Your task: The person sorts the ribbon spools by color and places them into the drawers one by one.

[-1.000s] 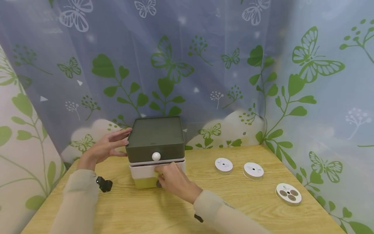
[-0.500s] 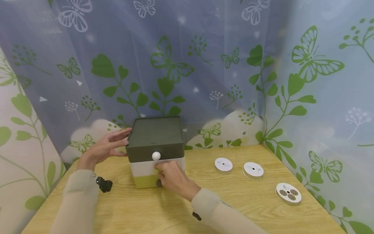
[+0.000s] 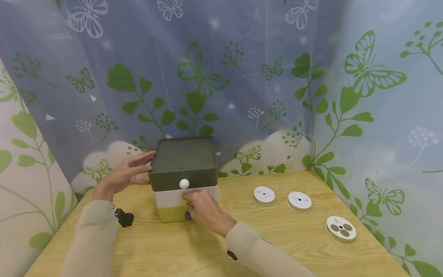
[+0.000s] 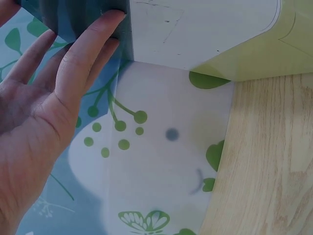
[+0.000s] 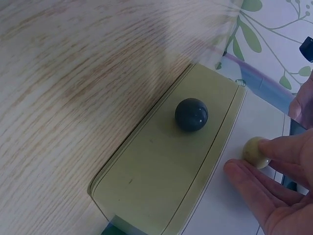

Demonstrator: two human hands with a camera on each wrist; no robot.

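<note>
A small three-tier drawer box (image 3: 185,154) stands on the table, dark green at the top, white in the middle and yellow below. My right hand (image 3: 207,212) is at its front. In the right wrist view, the thumb and fingers pinch the yellow knob (image 5: 254,153) of the white drawer (image 5: 222,188), which sits flush with the tier above. On the top drawer is a white knob (image 3: 184,184); the bottom one has a dark knob (image 5: 191,115). The extended fingers of my left hand (image 3: 122,175) touch the dark tier's left side.
Three white-faced spools lie to the right on the wooden table (image 3: 277,238): one near the box (image 3: 264,195), a second spool (image 3: 299,202) beside it, and a third spool (image 3: 341,228) closer to the right edge. A patterned curtain (image 3: 242,96) surrounds the table's back and sides.
The white drawer has slid back into the box, closing the narrow gap beneath the dark tier. My right hand moved slightly inward with its knob; the left hand stayed put.
</note>
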